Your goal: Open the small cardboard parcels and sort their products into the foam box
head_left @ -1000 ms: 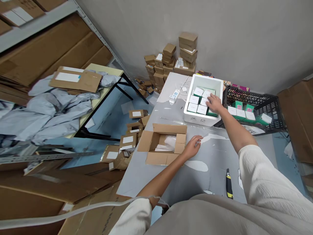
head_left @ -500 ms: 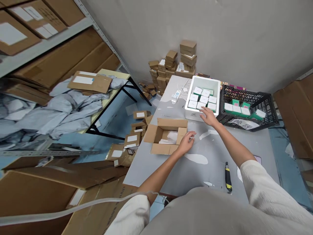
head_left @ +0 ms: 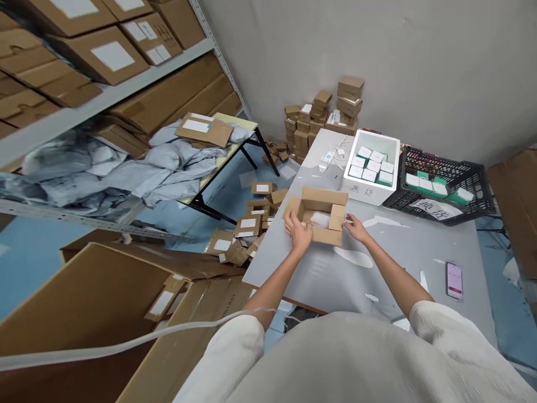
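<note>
An open cardboard box (head_left: 325, 235) stands over the grey table, flaps spread, with crumpled translucent wrapping (head_left: 320, 219) inside. My left hand (head_left: 298, 230) grips its left side by the flap, thumb toward the front. At the box's right edge, my right hand (head_left: 356, 228) has its fingers bent against the cardboard. Behind it is a white foam box (head_left: 364, 193) with handwriting on the front, holding several small white-and-green boxes (head_left: 369, 174). Beside that stands a black plastic crate (head_left: 482, 193) with more such boxes (head_left: 439, 189).
A phone (head_left: 454, 280) lies on the table (head_left: 432, 240) at the right, and a white power strip (head_left: 326, 161) at the back. Cartons (head_left: 247, 224) lie on the floor leftward. Grey mailing bags (head_left: 168, 159) cover a side table. A large open carton (head_left: 104, 291) stands left.
My view has swung left. My left hand has gone from the box's right side to its left. My right hand has come from the foam box to the cardboard box's right edge.
</note>
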A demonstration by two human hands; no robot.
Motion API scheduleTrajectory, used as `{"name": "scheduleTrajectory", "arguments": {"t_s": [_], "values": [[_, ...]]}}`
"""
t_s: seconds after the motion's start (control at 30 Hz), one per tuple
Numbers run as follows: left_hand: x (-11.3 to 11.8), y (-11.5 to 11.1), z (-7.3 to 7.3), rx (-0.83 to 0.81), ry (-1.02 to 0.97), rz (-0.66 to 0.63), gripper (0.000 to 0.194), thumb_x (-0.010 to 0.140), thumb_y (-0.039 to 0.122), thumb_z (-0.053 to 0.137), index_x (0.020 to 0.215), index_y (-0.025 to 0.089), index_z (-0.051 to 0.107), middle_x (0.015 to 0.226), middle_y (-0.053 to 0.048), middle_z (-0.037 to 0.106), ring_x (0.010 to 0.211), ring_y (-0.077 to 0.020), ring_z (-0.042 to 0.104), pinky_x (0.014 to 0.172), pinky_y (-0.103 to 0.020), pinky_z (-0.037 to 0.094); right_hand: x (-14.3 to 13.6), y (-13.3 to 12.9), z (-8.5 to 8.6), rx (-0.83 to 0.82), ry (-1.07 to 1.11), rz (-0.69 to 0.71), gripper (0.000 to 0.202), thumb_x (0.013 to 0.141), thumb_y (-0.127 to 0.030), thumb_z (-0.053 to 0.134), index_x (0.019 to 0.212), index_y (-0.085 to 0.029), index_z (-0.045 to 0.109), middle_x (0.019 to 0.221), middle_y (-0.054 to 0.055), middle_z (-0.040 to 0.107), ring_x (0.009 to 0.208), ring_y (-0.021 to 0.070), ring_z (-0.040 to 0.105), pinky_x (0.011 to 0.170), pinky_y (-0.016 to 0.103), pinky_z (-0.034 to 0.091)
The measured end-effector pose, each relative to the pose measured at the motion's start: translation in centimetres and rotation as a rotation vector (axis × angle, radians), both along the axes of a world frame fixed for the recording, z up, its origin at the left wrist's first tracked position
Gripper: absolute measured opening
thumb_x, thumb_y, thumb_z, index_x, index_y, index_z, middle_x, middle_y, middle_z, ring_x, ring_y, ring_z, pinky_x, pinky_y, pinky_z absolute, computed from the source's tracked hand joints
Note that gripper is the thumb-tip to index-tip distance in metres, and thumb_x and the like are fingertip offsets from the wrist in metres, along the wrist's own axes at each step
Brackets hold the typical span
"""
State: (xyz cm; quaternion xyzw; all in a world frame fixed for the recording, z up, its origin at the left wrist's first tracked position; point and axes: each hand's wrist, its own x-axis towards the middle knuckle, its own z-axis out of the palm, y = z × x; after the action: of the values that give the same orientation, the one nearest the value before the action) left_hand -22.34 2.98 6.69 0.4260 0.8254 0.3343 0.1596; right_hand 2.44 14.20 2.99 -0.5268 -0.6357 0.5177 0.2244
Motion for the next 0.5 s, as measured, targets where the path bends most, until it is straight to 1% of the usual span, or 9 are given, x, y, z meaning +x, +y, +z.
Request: {"name": "scheduleTrajectory", "arguments": {"t_s": [0.07,0.1,0.13,0.2,0.27,0.33,0.37,0.43,0.5], "values": [[-1.9,-0.1,-0.1,-0.027,-0.090,0.130,0.087,0.095,0.027,0.066,0.172,0.023,0.027,0.170,-0.020,0.043,0.159,-0.0419,0.042,0.126,-0.062,0.038,-0.5,-1.5,0.0,-0.099,0.002,-0.038,0.065,0.093,-0.050,0.068,0.153,-0.027,0.059,0.150,0.014,0.068,0.125,0.0317,0.072,0.112,0.052,0.057],[-2.8,0.0,-0.1,-0.041,-0.166,0.155,0.085,0.096,0.027,0.065,0.173,0.023,0.027,0.167,-0.019,0.048,0.156,-0.0399,0.047,0.126,-0.058,0.041,-0.7,-2.0,0.2,-0.134,0.006,-0.058,0.066,0.092,-0.050,0.069,0.153,-0.028,0.060,0.150,0.014,0.067,0.126,0.0323,0.071,0.111,0.052,0.058],[-3.6,0.2,-0.2,-0.050,-0.256,0.139,0.081,0.098,0.028,0.062,0.172,0.023,0.029,0.163,-0.018,0.054,0.151,-0.0371,0.054,0.124,-0.053,0.046,-0.9,-2.4,0.5,-0.160,0.008,-0.081,0.067,0.091,-0.050,0.070,0.154,-0.029,0.060,0.151,0.013,0.067,0.126,0.0325,0.071,0.110,0.052,0.059],[-4.8,0.6,-0.2,-0.043,-0.420,0.010,0.071,0.102,0.028,0.055,0.170,0.025,0.034,0.153,-0.012,0.065,0.140,-0.0299,0.064,0.118,-0.044,0.054,-1.2,-3.0,1.2,-0.205,0.008,-0.127,0.071,0.089,-0.052,0.070,0.156,-0.031,0.057,0.153,0.012,0.066,0.128,0.0320,0.070,0.107,0.052,0.060],[-5.5,0.9,-0.3,-0.022,-0.472,-0.135,0.058,0.103,0.028,0.052,0.161,0.027,0.050,0.150,-0.009,0.068,0.141,-0.0269,0.065,0.120,-0.042,0.053,-1.4,-3.5,1.9,-0.262,0.021,-0.161,0.074,0.089,-0.055,0.071,0.158,-0.033,0.053,0.153,0.012,0.066,0.129,0.0311,0.069,0.105,0.052,0.061],[-5.6,0.8,-0.4,-0.036,-0.430,-0.240,0.045,0.101,0.031,0.057,0.144,0.026,0.067,0.154,-0.009,0.066,0.149,-0.0291,0.058,0.125,-0.045,0.049,-1.6,-4.1,2.5,-0.322,0.053,-0.186,0.075,0.091,-0.058,0.070,0.160,-0.035,0.051,0.152,0.012,0.066,0.128,0.0305,0.070,0.101,0.052,0.063],[-5.6,0.7,-0.5,-0.049,-0.396,-0.282,0.041,0.099,0.033,0.061,0.137,0.025,0.073,0.158,-0.010,0.063,0.153,-0.0313,0.054,0.127,-0.046,0.046,-1.8,-4.4,2.8,-0.345,0.068,-0.198,0.075,0.092,-0.059,0.070,0.160,-0.036,0.050,0.152,0.012,0.066,0.128,0.0304,0.071,0.099,0.052,0.064],[-5.6,0.2,-0.7,-0.075,-0.332,-0.350,0.041,0.093,0.034,0.068,0.131,0.021,0.076,0.165,-0.013,0.055,0.158,-0.0351,0.048,0.130,-0.047,0.043,-2.2,-5.1,3.2,-0.373,0.085,-0.224,0.073,0.094,-0.061,0.067,0.160,-0.038,0.048,0.155,0.012,0.064,0.127,0.0300,0.072,0.098,0.051,0.065],[-5.7,-0.4,-0.9,-0.099,-0.283,-0.391,0.047,0.090,0.032,0.070,0.135,0.019,0.074,0.170,-0.015,0.048,0.158,-0.0370,0.047,0.132,-0.049,0.040,-2.7,-5.7,3.4,-0.379,0.093,-0.237,0.073,0.096,-0.064,0.066,0.161,-0.037,0.046,0.158,0.013,0.061,0.127,0.0294,0.072,0.097,0.049,0.065]]}}
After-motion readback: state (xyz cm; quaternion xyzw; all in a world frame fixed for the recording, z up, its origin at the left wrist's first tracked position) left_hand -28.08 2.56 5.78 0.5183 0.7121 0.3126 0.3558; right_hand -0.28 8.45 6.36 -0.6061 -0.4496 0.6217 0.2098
